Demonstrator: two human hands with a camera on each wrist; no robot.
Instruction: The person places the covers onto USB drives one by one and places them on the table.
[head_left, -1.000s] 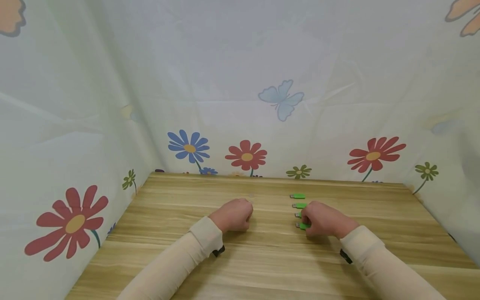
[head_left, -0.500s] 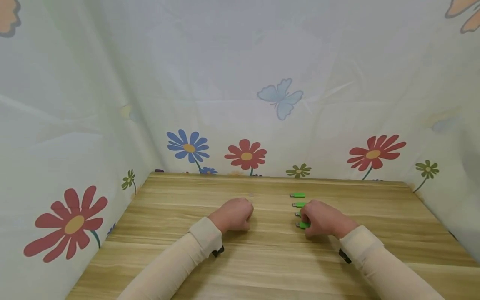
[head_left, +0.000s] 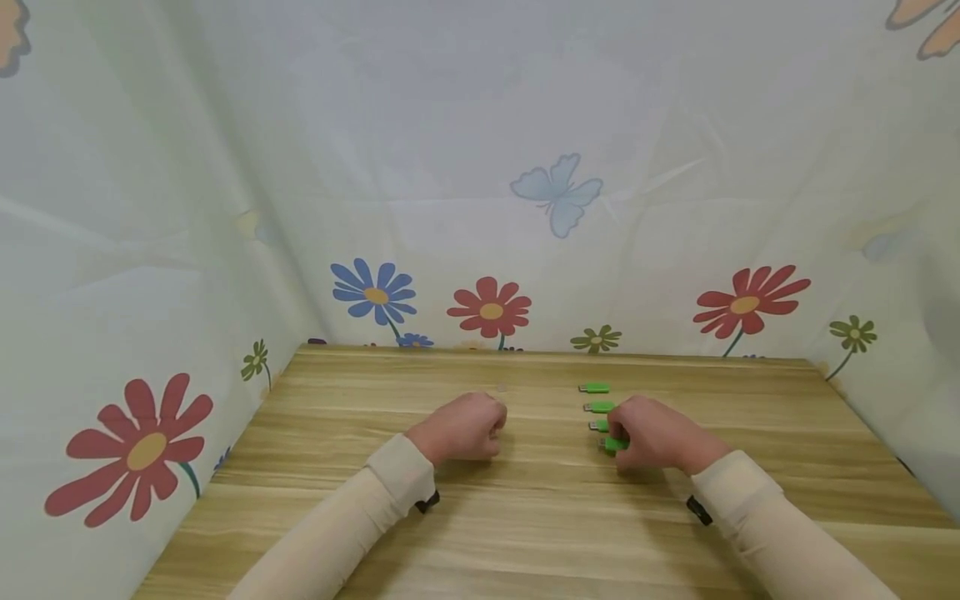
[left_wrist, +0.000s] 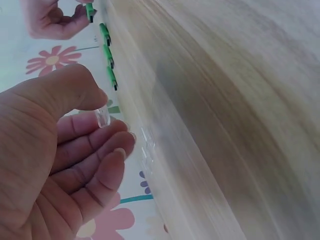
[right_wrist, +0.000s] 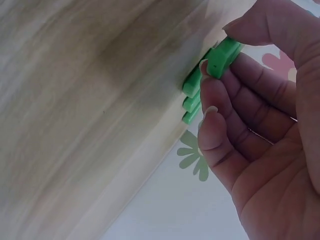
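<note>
My right hand (head_left: pixel 660 433) pinches a green USB stick (right_wrist: pixel 223 57) between thumb and fingertips, its metal plug showing to the left in the head view. This stick is at the near end of a column of green USB sticks. Beyond it on the table lie a second stick (head_left: pixel 597 426), a third (head_left: pixel 599 407) and the farthest one (head_left: pixel 593 388). To the left, my left hand (head_left: pixel 465 427) pinches a small clear plastic cap (left_wrist: pixel 103 116) between thumb and index finger, the other fingers curled. Its fingers hide the cap in the head view.
More small clear pieces (left_wrist: pixel 146 142) lie on the wooden table (head_left: pixel 525 533) beyond my left hand. A pale curtain (head_left: pixel 420 150) printed with flowers and butterflies rises along the back and sides of the table.
My right hand has moved slightly right, and the near USB stick has shifted with it, away from the column's line. The left hand stays almost where it was.
</note>
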